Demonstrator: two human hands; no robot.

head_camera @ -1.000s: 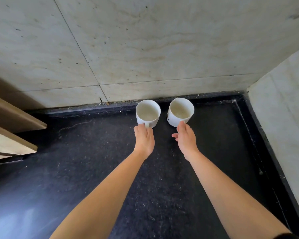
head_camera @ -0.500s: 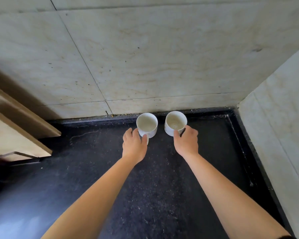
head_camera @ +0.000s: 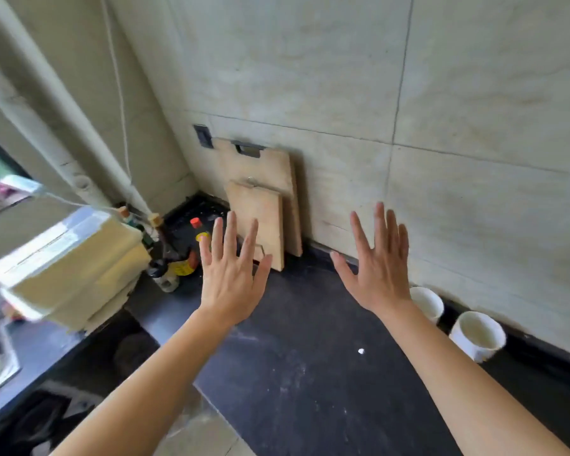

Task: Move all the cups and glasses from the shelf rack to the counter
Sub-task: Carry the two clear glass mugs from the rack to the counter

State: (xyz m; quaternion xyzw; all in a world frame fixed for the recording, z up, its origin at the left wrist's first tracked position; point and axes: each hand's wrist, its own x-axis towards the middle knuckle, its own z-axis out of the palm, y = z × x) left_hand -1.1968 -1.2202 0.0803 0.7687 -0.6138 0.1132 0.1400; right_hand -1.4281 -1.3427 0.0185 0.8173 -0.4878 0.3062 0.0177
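both grips empty, left hand [head_camera: 230,278] and right hand [head_camera: 377,268] splayed above counter [head_camera: 310,373], cups [head_camera: 476,334] rightward, boards [head_camera: 260,205] ahead.

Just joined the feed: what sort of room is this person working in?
Most likely a home kitchen: a dark stone counter against a tiled wall, wooden cutting boards leaning in the corner, sauce bottles beside them, and two white cups set down at the right.

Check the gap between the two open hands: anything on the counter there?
Nothing stands there. In the head view, only bare black counter shows between the left hand and right hand; both white cups sit right of them.
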